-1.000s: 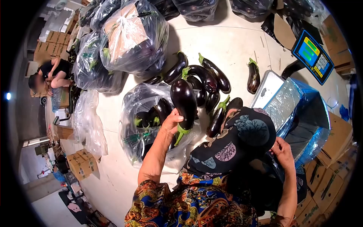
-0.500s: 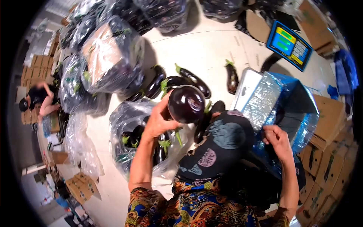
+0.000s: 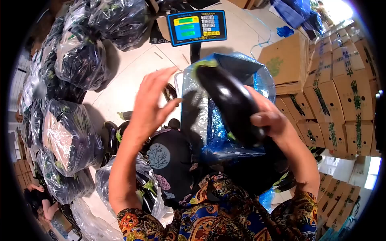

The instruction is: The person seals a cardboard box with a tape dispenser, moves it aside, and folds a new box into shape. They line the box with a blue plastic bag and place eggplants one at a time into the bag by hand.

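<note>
A large glossy eggplant point(image 3: 229, 102) is in my right hand point(image 3: 271, 116), which grips its lower end. Its green stem end tilts up and to the left. Beneath it stands a box lined with blue plastic point(image 3: 263, 74), and part of the inside is hidden by the eggplant. My left hand point(image 3: 152, 98) is empty, with the fingers stretched and the thumb apart, left of the box. Below that hand, a clear plastic bag point(image 3: 105, 176) holds several eggplants point(image 3: 148, 197). More loose eggplants point(image 3: 110, 134) lie on the floor beside it.
A scale display point(image 3: 197, 27) stands behind the lined box. Stacked cartons point(image 3: 321, 100) line the right side, with flattened cardboard point(image 3: 283, 60) near them. Filled plastic bags point(image 3: 68, 136) crowd the left. Another person point(image 3: 42, 201) is at the lower left.
The eggplant has passed from my left hand to my right and is now over the lined box. My left hand has opened. The view has turned to the right.
</note>
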`<state>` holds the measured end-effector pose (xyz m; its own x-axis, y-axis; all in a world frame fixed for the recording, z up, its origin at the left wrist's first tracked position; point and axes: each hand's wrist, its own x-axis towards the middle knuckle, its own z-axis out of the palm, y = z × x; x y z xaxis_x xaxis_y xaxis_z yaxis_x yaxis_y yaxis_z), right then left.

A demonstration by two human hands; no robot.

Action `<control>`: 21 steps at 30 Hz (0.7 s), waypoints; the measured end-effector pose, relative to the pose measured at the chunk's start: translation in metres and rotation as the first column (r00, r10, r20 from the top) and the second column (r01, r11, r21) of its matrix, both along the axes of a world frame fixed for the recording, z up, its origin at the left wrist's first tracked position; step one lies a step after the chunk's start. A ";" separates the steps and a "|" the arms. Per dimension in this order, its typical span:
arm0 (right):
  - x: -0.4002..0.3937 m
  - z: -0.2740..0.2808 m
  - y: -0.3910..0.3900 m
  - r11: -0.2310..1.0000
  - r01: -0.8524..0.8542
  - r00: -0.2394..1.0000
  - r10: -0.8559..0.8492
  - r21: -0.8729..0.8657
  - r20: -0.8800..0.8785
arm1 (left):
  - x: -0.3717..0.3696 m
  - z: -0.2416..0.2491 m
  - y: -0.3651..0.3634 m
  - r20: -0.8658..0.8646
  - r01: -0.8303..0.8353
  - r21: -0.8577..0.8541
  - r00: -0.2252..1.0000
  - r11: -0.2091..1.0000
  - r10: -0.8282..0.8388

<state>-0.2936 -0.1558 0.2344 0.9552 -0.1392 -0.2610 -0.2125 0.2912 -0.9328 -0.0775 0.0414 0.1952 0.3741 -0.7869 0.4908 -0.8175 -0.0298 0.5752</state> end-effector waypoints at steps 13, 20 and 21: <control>-0.025 -0.131 0.000 0.962 0.110 0.834 -0.225 -0.249 -0.503 | -0.020 -0.257 0.182 -1.000 -0.141 0.005 -0.028 0.990 0.001; 0.007 -0.207 0.007 0.955 -0.159 0.960 0.090 -0.250 -0.265 | -0.131 -0.208 0.250 -0.826 -0.313 0.501 0.107 0.807 0.554; -0.003 -0.235 -0.002 0.921 -0.212 0.927 0.083 -0.328 -0.366 | -0.140 -0.202 0.266 -0.837 -0.322 0.487 0.092 0.812 0.539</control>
<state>-0.2963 -0.1580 -0.0006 0.8341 -0.1484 -0.5313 -0.5475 -0.1054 -0.8301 -0.2177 0.3074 -0.0072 0.7503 -0.3267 -0.5747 0.4765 -0.3353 0.8127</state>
